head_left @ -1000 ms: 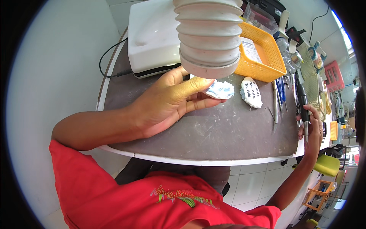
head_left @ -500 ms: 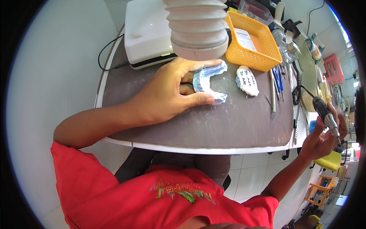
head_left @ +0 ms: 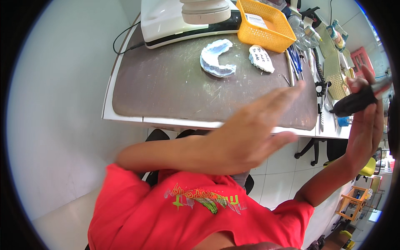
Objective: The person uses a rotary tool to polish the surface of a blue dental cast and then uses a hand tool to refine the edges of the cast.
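Note:
My left hand (head_left: 250,135) is in the air over the table's front edge, fingers stretched out and thumb apart, holding nothing; it is somewhat blurred. Raised at the far right, my right hand (head_left: 368,121) grips a black rotary handpiece (head_left: 356,102) with a metal front part. On the brown work mat (head_left: 166,89) lies a horseshoe-shaped, blue-white dental cast (head_left: 208,58), apart from both hands. To its right rests a small white plaster piece (head_left: 261,60) with dark handwriting on it.
A yellow plastic basket (head_left: 266,39) stands at the back, beside a white machine (head_left: 166,25) under a ribbed white hose (head_left: 206,12). Several slim tools (head_left: 298,62) lie along the mat's right side, near a coiled black cord (head_left: 318,68) and a cream basket (head_left: 335,77).
My left hand has let go of the dental cast and swung right and toward me. My right hand has risen, and the handpiece has turned to point away. The view has shifted.

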`<state>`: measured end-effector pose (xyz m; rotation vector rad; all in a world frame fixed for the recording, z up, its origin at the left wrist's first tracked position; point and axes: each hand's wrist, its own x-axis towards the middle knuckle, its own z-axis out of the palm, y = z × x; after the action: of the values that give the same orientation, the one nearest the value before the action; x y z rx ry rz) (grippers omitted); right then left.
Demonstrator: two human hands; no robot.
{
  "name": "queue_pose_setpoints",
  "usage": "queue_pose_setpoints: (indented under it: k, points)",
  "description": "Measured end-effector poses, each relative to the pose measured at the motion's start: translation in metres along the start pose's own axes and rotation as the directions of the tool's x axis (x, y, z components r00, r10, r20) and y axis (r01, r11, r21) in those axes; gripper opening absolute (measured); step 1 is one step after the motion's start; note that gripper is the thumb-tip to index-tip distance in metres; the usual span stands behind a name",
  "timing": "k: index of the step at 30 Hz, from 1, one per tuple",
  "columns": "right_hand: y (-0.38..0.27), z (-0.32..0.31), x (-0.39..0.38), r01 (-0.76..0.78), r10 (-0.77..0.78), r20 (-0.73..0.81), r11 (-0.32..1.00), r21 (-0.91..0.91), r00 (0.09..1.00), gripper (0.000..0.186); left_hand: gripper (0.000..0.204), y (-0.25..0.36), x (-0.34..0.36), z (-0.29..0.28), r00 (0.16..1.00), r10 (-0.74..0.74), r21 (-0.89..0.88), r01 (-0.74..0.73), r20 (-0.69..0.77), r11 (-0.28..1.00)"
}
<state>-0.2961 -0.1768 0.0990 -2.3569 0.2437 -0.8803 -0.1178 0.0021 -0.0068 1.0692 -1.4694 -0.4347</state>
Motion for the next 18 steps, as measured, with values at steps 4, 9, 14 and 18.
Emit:
queue_pose_setpoints:
  k: [4,9,14,18]
  points:
    - [-0.011,0.016,-0.005,-0.287,0.227,0.243,0.924,0.252,0.943,0.053,0.054,-0.016,0.033,0.051,0.999,-0.048,-0.568,0.052,0.021,0.821]
    - [-0.008,0.032,-0.008,-0.47,0.428,0.229,0.865,0.175,0.874,0.039,0.036,-0.03,0.034,0.067,0.975,-0.206,-0.717,0.205,0.087,0.666]
    - [0.005,0.039,-0.011,-0.38,0.391,0.051,0.912,-0.154,0.919,0.036,0.025,-0.02,0.029,0.084,0.938,-0.332,-0.565,0.224,-0.095,0.794]
    - [0.017,0.049,0.012,-0.467,0.468,-0.014,0.882,-0.066,0.884,0.032,0.023,-0.013,0.027,0.088,0.886,-0.45,-0.729,0.381,0.112,0.569]
